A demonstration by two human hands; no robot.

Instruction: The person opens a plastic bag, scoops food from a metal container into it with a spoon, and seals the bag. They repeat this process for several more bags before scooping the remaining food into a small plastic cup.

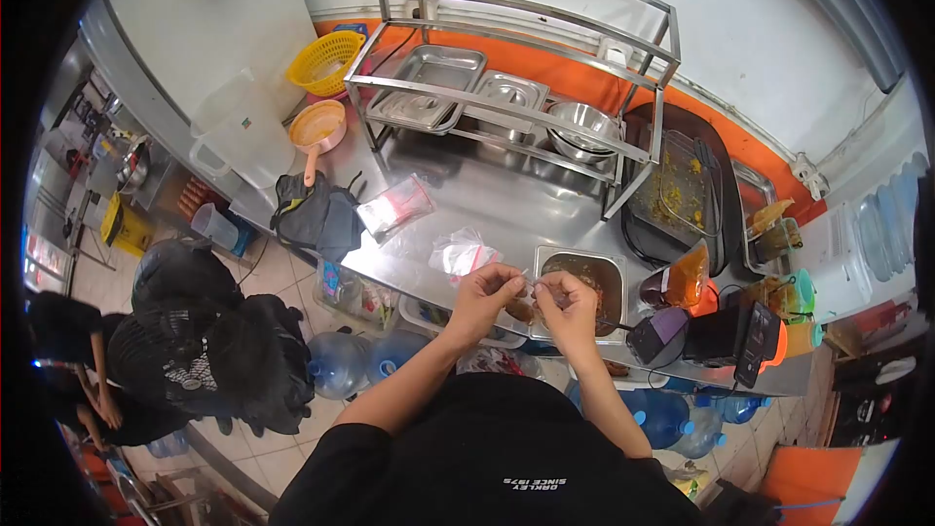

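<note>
Left hand (pixel 484 294) and right hand (pixel 567 304) meet above the near edge of the sauce tray (pixel 596 271). Both sets of fingers pinch narrowly on a small item (pixel 529 280), kind unclear.

The person wears a black short-sleeved shirt (pixel 487 448), plain and dark across chest and shoulders. On the chest, well back from the counter (pixel 487 195), a small line of white lettering (pixel 536 482) shows upside down. The sleeves end above the elbows. Nearer the counter, the forearms, left hand (pixel 482 297) and right hand (pixel 568 307) are uncovered.
</note>
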